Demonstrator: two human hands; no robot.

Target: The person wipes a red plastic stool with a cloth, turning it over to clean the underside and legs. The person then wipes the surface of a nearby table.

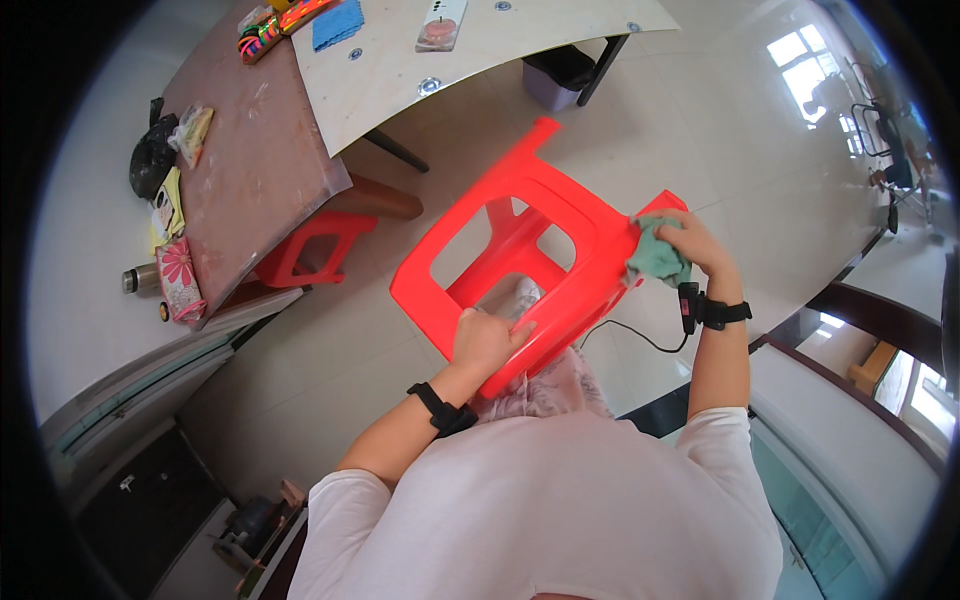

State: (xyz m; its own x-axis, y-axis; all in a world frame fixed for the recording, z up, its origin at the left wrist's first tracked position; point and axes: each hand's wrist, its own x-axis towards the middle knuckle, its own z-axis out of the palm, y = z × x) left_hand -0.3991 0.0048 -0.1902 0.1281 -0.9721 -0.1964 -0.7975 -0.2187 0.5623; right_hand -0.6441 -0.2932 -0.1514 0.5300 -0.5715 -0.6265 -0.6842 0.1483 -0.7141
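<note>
A red plastic stool is held tilted in front of my body, its side openings facing up at me. My left hand grips the near edge of the stool, the thumb lying on its surface. In my right hand is a bunched green cloth, pressed against the stool near the leg on the right. Each of my wrists wears a black strap, and a dark cable hangs from the device on the right one.
To the left stands a brown table with bags and a metal flask. A second red stool sits beneath it. Ahead, a pale-topped table carries a blue cloth; a lilac bin stands below.
</note>
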